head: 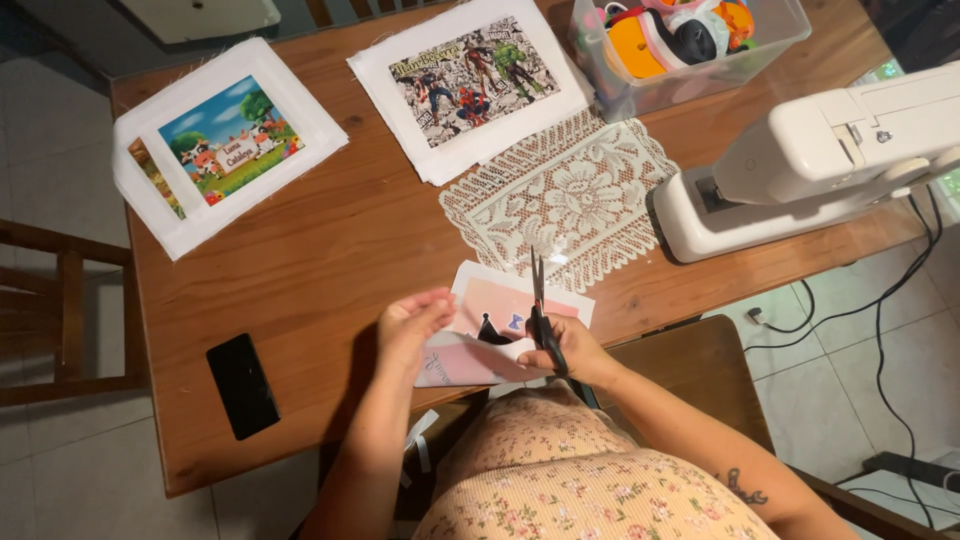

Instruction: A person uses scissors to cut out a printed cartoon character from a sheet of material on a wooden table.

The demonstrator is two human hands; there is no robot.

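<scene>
My left hand [408,325] grips the left edge of a pink printed fabric sheet [500,310] and holds it up over the front edge of the wooden table [330,250]. My right hand [572,352] holds black-handled scissors [540,300] with the blades pointing away from me, set into the sheet near its middle. The sheet has a white border and small dark figures on pink. Part of it folds down toward my lap.
A white lace doily [565,200] lies just beyond the sheet. Two stacks of white printed fabric [225,140] [470,80] sit further back. A white sewing machine [820,160] stands right, a clear plastic box [690,40] behind it, a black phone [242,385] front left.
</scene>
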